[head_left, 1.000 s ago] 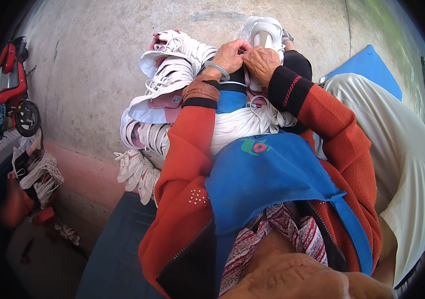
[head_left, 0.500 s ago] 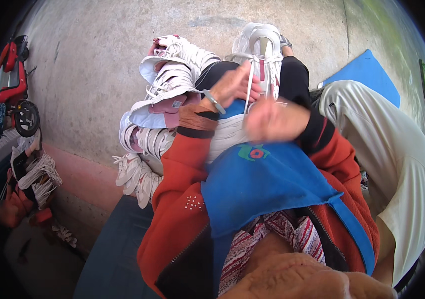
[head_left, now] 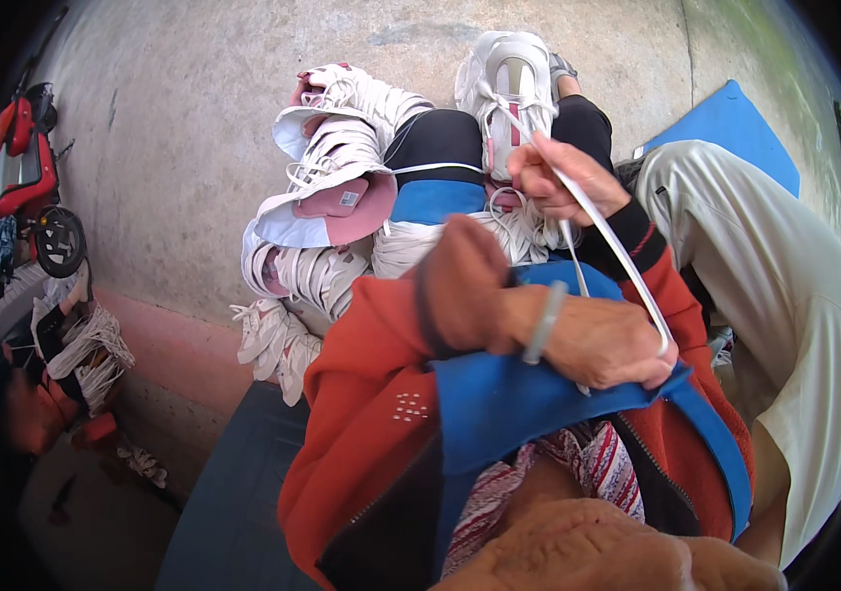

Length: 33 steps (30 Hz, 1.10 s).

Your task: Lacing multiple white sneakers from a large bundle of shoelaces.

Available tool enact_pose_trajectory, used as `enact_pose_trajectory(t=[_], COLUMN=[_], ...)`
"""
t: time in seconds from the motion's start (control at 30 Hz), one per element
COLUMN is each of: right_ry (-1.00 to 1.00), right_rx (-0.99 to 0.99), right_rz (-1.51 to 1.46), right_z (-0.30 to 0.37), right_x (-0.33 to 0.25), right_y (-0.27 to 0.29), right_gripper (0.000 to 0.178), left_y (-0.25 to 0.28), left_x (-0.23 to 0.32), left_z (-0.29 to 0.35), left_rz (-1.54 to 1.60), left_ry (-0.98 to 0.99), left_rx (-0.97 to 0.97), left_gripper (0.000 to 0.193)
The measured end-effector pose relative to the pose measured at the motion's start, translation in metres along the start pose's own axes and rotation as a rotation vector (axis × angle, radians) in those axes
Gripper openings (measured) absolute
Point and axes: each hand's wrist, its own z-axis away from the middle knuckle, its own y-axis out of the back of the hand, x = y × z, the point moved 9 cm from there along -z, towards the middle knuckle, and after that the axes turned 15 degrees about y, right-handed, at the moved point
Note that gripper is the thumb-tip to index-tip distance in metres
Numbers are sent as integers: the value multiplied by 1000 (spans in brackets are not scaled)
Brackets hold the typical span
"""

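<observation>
A white sneaker point(head_left: 515, 89) with pinkish-red parts is beyond my hands, its toe pointing away from me. A long white shoelace point(head_left: 617, 251) runs taut from it toward my chest. My left hand point(head_left: 593, 340), with a pale bangle at the wrist, is closed on the lace in front of the blue apron point(head_left: 509, 399). My right hand point(head_left: 570, 179) is nearer the sneaker, its fingers curled around the lace. A second strand hangs below the right hand and passes behind the left.
Laced white and pink shoes point(head_left: 341, 163) are stacked left of my lap, near a bundle of white laces point(head_left: 410, 246). A person in pale trousers point(head_left: 745, 236) sits at right, by a blue board point(head_left: 726, 138). A red scooter point(head_left: 36, 172) stands far left.
My left hand has moved from beside the sneaker back toward my chest and right, drawing the lace out long. My right hand has moved forward toward the sneaker.
</observation>
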Motion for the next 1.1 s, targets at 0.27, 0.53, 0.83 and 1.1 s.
enact_pose_trajectory(t=[0.27, 0.53, 0.83, 1.1], right_ry=[411, 215, 771, 565], right_rx=[-649, -870, 46, -7], right_rz=[726, 1279, 1748, 2077], right_z=[84, 63, -27, -62], right_x=[-49, -15, -55, -36], right_y=[-50, -72, 1, 25], right_gripper=[25, 38, 29, 30], left_y=[91, 134, 122, 76], left_x=[-144, -201, -173, -127], left_z=[91, 103, 110, 83], left_rz=[965, 1345, -46, -849], left_ry=[288, 242, 631, 519], left_rx=[267, 795, 991, 845], left_gripper=[59, 26, 42, 10])
